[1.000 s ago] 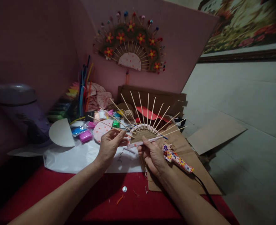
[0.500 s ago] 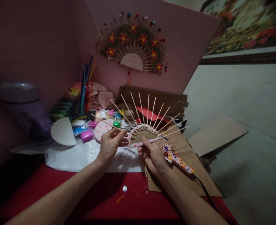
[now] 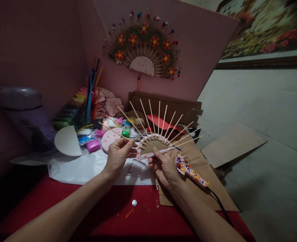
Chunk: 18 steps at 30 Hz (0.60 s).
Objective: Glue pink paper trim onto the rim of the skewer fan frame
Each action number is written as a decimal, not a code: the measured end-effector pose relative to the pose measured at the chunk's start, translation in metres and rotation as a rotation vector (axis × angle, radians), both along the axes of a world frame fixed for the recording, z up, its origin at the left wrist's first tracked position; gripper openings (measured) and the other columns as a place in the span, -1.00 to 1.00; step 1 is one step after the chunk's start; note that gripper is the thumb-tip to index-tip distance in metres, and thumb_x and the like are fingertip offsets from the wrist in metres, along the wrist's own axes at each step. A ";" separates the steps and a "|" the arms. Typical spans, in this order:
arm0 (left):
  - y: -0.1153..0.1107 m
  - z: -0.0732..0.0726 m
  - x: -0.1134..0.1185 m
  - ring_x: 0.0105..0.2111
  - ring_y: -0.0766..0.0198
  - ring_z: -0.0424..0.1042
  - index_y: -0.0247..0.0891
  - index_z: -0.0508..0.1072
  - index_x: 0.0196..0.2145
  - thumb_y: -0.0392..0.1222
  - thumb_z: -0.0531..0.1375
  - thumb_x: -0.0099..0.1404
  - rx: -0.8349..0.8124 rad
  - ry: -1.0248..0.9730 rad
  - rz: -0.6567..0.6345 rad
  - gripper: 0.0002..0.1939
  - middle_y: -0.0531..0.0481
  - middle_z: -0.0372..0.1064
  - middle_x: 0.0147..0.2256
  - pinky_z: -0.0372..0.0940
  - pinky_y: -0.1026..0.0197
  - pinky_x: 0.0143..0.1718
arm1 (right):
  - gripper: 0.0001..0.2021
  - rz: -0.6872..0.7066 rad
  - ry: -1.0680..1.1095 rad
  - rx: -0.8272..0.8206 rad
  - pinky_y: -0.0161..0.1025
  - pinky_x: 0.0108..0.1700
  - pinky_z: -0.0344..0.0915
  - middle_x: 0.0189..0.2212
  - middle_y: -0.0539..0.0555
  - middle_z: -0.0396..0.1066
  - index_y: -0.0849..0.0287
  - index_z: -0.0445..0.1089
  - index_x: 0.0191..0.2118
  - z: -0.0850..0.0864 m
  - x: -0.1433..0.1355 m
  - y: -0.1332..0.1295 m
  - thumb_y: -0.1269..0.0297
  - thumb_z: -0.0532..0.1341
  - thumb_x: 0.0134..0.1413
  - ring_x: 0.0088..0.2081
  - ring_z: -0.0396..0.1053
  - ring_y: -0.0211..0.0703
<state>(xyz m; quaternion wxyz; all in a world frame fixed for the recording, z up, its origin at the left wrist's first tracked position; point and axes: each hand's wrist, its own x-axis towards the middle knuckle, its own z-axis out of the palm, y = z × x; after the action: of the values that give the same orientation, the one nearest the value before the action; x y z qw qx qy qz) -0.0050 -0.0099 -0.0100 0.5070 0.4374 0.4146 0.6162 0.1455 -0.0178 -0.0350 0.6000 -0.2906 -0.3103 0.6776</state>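
Observation:
Between my hands is a half-round cardboard fan base (image 3: pixel 153 147) edged in pink dotted cloth, held above the table. Thin wooden sticks (image 3: pixel 159 117) fan out from its curved edge. My right hand (image 3: pixel 164 168) grips the straight lower edge, thumb on the front and fingers behind. At the base's left end, my left hand (image 3: pixel 118 157) is closed, thumb and forefinger pinched at the lowest left wooden stick (image 3: pixel 113 130). Its other fingertips reach behind the base and are partly hidden. A flower-patterned glue gun (image 3: pixel 192 173) lies right of my right hand.
Brown cardboard (image 3: pixel 214 195) lies under the glue gun, whose black cord (image 3: pixel 219 203) trails to the front right. White sheeting (image 3: pixel 87 171) covers part of the red tablecloth (image 3: pixel 100 215). Behind are clay packets (image 3: pixel 93 145) and a dotted half-disc (image 3: pixel 110 139). A finished fan (image 3: pixel 142 65) hangs above.
Hardly anything differs. Both hands keep their hold on the fan base and stick, with the base tipping very slightly; the view shifts a little.

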 end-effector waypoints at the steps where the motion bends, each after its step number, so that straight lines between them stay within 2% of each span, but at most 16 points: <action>1: 0.000 0.000 0.000 -0.57 0.33 0.39 -0.35 0.36 -0.48 -0.04 0.22 0.06 -0.001 0.000 0.001 -0.73 -0.01 0.39 -0.49 0.34 0.26 -0.53 | -0.79 -0.001 0.000 -0.001 -0.46 -0.63 0.25 -0.65 -0.05 0.37 0.23 0.26 -0.46 0.000 0.000 0.000 0.25 0.30 -0.10 -0.63 0.32 -0.36; 18: -0.001 -0.001 0.001 -0.56 0.34 0.39 -0.34 0.35 -0.47 -0.05 0.22 0.06 -0.004 -0.016 0.001 -0.74 0.00 0.39 -0.49 0.33 0.27 -0.52 | -0.85 0.003 0.009 -0.002 -0.46 -0.62 0.25 -0.65 -0.06 0.37 0.22 0.27 -0.45 0.001 0.000 -0.001 0.31 0.27 -0.06 -0.62 0.33 -0.35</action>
<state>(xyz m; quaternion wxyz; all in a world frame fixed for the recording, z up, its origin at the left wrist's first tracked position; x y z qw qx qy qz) -0.0042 -0.0108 -0.0113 0.5109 0.4314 0.4119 0.6191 0.1459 -0.0186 -0.0335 0.6002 -0.2878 -0.3075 0.6800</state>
